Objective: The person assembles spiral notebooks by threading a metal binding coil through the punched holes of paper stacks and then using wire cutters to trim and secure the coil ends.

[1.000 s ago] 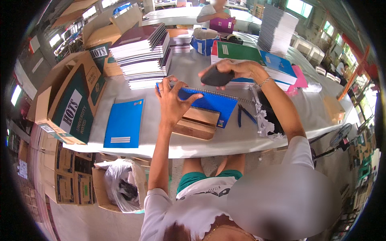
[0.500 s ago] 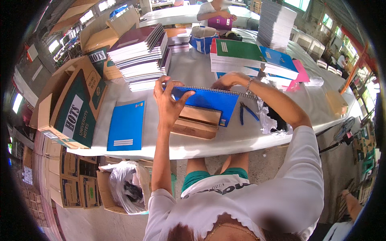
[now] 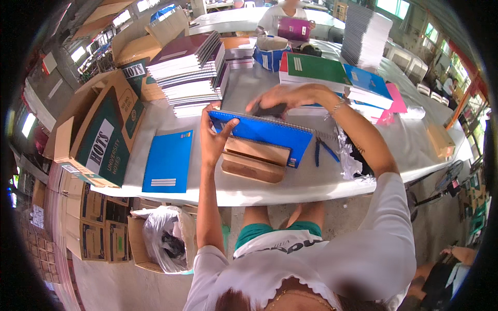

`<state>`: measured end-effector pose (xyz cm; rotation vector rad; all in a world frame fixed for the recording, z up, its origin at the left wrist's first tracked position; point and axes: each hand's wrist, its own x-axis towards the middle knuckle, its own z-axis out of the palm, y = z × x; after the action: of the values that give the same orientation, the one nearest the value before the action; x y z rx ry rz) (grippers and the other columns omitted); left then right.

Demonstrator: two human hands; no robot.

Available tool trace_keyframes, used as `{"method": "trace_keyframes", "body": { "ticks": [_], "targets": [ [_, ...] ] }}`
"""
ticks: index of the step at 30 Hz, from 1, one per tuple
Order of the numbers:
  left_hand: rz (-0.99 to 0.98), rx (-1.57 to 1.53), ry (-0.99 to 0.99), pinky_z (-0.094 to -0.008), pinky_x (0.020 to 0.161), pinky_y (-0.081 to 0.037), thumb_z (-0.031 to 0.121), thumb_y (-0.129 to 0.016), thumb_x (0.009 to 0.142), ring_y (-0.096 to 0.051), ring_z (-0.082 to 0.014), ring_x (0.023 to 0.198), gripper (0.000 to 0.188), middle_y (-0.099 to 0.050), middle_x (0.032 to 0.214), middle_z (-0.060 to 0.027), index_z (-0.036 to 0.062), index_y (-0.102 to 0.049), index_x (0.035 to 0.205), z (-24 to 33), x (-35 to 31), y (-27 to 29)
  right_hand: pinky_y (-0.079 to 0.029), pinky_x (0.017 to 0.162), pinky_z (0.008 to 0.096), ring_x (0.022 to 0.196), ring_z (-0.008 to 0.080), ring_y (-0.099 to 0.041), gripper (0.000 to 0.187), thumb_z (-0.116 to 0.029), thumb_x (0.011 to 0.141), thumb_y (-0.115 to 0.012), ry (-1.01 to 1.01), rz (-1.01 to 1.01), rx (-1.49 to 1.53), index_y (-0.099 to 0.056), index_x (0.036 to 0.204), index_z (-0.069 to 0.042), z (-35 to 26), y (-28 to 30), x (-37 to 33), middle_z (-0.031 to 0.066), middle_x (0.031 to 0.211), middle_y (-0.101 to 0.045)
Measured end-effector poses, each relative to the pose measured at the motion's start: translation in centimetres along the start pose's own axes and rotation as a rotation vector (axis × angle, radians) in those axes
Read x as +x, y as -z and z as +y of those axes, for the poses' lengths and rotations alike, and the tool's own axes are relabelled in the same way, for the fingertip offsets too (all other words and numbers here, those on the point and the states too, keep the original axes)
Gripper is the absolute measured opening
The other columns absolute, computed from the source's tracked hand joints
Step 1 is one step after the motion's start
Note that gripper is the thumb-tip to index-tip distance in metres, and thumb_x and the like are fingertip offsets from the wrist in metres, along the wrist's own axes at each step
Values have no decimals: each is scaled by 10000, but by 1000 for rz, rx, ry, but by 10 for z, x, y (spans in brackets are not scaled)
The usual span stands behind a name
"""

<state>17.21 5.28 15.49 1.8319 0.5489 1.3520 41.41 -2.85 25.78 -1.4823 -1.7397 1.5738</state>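
Observation:
A blue spiral notebook (image 3: 264,133) stands in a slotted wooden block (image 3: 254,167), coil edge up. My left hand (image 3: 213,136) grips its left end, thumb on the near cover and fingers behind. Just beyond the coil edge, my right hand (image 3: 282,98) is curled with a dark, flat-looking thing (image 3: 271,110) at its fingers; its kind I cannot make out. A loose coil end (image 3: 327,136) sticks out past the notebook's right end. Beside it lie blue-handled pliers (image 3: 327,152) with their handles spread. Another blue notebook (image 3: 168,161) lies flat to the left.
Stacked notebooks (image 3: 189,78) rise at the back left beside open cartons (image 3: 104,140). Green (image 3: 319,69) and blue notebooks (image 3: 369,83) are piled at the back right. Crumpled plastic (image 3: 351,163) lies near the pliers. Across the table a person holds a purple notebook (image 3: 294,29).
My right hand has moved left along the coil edge, and the dark thing now shows at its fingers. My left hand keeps its grip on the notebook. The view has shifted slightly.

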Motion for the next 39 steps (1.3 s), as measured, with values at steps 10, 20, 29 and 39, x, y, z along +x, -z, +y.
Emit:
{"method": "trace_keyframes", "body": {
  "ticks": [10,20,29,39],
  "targets": [
    [-53,-415,195,-251,845,-429,116,-747,834,-532,-100,919,510,-568,991,-5,64,-475,1263,2,5,-14,-541,757,334,898,179,-582,535,-476,943,-520,6,166,32,-546,1299,-77,37,6,3,96,1153,-550],
    [-98,-433,229,-257,856,-408,157,-751,835,-514,-105,944,468,-561,997,-4,56,-496,1213,19,11,-41,-465,962,391,1190,228,-550,601,-533,979,-404,139,162,-899,-517,1365,-86,90,38,32,116,1369,-517],
    [-55,-421,230,-274,951,-343,199,-672,897,-476,-109,1032,457,-542,1091,-10,78,-477,1292,9,4,-17,-541,849,363,1104,182,-551,739,-666,865,-517,-109,26,-203,-533,1284,-57,-3,16,30,109,1245,-545],
    [-28,-473,209,-266,943,-351,157,-651,906,-477,-99,1003,322,-541,1032,0,83,-514,1188,2,3,-22,-479,1001,398,1217,268,-527,621,-525,970,-457,102,65,58,-421,1420,-100,59,-5,43,134,1452,-414]
  ]
}}
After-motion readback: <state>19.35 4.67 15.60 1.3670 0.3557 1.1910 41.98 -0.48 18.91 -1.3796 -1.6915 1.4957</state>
